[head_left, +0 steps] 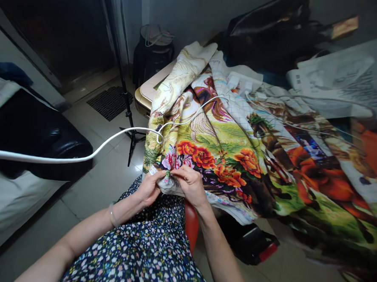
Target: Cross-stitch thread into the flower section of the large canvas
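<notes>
Embroidery cloth (pixel 226 156) spreads away up and right over the table (pixel 147 91), its near hem over the lap, pinched between 2 hands, left hand (pixel 150 187) and right hand (pixel 190 183), fingertips almost meeting, equally near.

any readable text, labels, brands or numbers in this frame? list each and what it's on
None can be read.
Printed sheets at upper right: dark markings, too blurred to tell.
Embroidered cloth with flowers, held at its edge by the left hand and right hand: pictures only, no lettering visible.
White cable: no marking visible.
</notes>
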Action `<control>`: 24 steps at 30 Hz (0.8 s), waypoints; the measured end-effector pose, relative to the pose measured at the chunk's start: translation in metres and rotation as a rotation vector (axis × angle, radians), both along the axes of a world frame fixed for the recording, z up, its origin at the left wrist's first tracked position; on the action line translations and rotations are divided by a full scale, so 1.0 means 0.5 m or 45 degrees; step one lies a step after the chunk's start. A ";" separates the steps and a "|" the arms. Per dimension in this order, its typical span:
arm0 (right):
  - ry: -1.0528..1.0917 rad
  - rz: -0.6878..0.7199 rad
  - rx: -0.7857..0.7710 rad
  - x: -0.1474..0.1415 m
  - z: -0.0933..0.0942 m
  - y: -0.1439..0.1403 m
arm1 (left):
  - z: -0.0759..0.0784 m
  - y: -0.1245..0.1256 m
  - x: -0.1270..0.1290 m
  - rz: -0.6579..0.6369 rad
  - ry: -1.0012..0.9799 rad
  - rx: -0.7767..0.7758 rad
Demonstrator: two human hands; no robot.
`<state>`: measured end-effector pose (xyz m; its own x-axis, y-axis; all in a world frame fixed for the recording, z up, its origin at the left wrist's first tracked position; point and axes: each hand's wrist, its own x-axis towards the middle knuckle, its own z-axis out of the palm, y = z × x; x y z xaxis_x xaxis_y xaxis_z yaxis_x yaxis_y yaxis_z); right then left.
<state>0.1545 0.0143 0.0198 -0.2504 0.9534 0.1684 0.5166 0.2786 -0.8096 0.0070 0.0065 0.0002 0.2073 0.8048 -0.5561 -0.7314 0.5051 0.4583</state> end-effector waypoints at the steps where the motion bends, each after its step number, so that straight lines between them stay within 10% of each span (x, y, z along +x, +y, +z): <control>1: 0.023 0.002 0.000 0.000 -0.002 0.001 | 0.001 0.000 0.000 -0.002 -0.002 0.000; 24: -0.422 -0.137 0.206 -0.073 0.037 -0.013 | 0.011 -0.012 0.014 0.051 0.150 0.193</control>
<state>0.1181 0.0076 0.0385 -0.2167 0.9448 0.2458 0.7760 0.3194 -0.5438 0.0138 0.0008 0.0059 0.1143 0.8874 -0.4465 -0.6862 0.3955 0.6104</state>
